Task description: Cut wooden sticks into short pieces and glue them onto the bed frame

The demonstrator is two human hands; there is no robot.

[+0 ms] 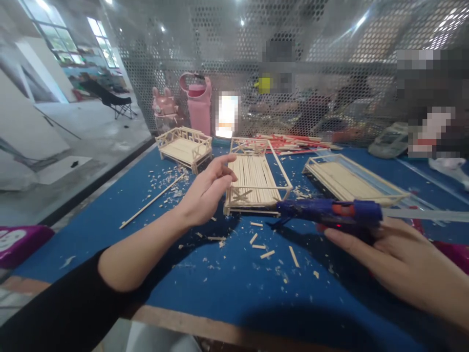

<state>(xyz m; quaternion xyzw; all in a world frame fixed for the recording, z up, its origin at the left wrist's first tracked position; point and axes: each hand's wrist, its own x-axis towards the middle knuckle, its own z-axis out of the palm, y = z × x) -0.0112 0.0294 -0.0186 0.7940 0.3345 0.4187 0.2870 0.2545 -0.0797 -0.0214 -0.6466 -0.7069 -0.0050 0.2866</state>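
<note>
My right hand point(399, 254) is wrapped round a blue hot glue gun point(330, 210), a small red light glowing on its side. The gun's nozzle points left at the front edge of a small wooden stick model point(252, 178), which looks like a miniature bed with a slatted base and thin rails. My left hand point(207, 190) reaches to the left side of that model, thumb and fingers curled onto its frame. Crossed sticks form a panel at the model's near left corner. A clear glue stick point(425, 215) juts from the gun's rear.
Similar models stand at back left point(186, 146) and right point(351, 178). Stick offcuts point(267, 254) and a long stick point(152, 200) lie on the blue mat point(205, 293). Red and plain sticks point(289, 142), a pink bottle point(200, 107) and a glowing screen point(227, 115) stand before the perforated panel point(227, 44).
</note>
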